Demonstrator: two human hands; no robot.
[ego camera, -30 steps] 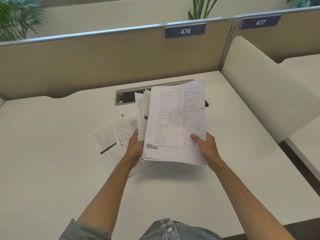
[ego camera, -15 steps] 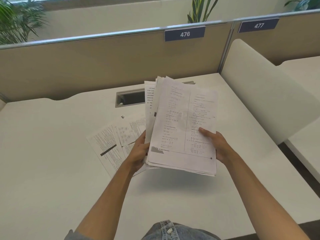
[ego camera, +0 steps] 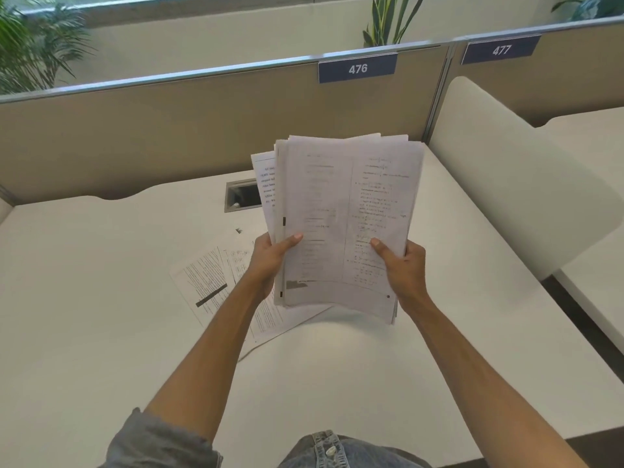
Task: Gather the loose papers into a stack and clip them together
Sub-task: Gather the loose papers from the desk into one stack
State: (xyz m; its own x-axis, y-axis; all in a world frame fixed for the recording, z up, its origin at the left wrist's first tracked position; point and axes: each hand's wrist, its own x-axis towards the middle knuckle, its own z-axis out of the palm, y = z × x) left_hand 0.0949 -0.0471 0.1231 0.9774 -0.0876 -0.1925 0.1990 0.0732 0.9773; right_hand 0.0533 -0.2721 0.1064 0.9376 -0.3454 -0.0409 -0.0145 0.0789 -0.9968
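A thick stack of printed papers [ego camera: 344,211] is held up off the desk, tilted toward me, its sheets uneven along the left edge. My left hand [ego camera: 270,261] grips the stack's lower left side, thumb on the front page. My right hand [ego camera: 401,268] grips the lower right side, thumb also on top. A few loose sheets [ego camera: 216,285] with dense print lie flat on the white desk [ego camera: 101,298], below and left of the stack, partly under my left forearm. No clip is visible; the raised stack hides the desk behind it.
A rectangular cable opening [ego camera: 241,195] sits in the desk behind the stack. A beige partition [ego camera: 169,130] with the label 476 closes off the back. A white side divider [ego camera: 506,184] stands to the right. Plants rise behind the partition.
Both hands have lifted the stack higher and tilted it more upright. My left thumb has come round onto the front page. The black clip seen earlier by the stack's right edge is now hidden.
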